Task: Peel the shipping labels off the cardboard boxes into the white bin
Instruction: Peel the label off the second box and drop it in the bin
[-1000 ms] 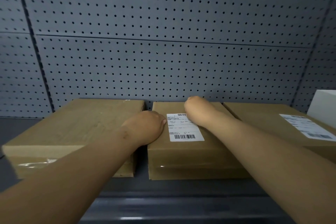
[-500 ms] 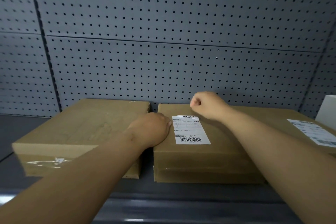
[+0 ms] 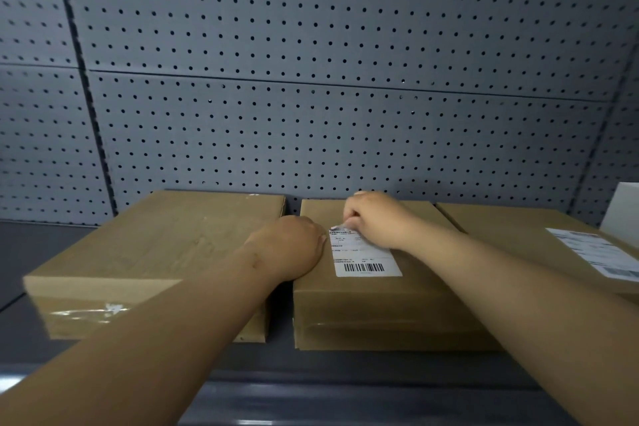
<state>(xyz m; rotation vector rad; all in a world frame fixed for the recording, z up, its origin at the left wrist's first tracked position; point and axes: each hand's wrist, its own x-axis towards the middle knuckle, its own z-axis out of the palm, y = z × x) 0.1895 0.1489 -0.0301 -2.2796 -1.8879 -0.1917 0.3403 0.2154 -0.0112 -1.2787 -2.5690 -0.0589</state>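
Note:
Three flat cardboard boxes lie side by side on a dark shelf. The middle box (image 3: 377, 301) carries a white shipping label (image 3: 363, 259) with a barcode. My left hand (image 3: 290, 245) rests closed on the middle box's left edge, holding it down. My right hand (image 3: 375, 220) pinches the label's far edge, which is lifted slightly off the cardboard. The right box (image 3: 518, 235) has its own white label (image 3: 598, 258). The left box (image 3: 155, 252) shows no label. A corner of the white bin (image 3: 622, 207) shows at the far right.
A grey pegboard wall (image 3: 311, 97) stands directly behind the boxes. The dark shelf (image 3: 311, 391) runs in front of them, with a narrow gap between the left and middle boxes.
My right hand dropped from just above the box's far end onto the label's top edge and pinched it; that edge now curls up. My left hand stayed on the box.

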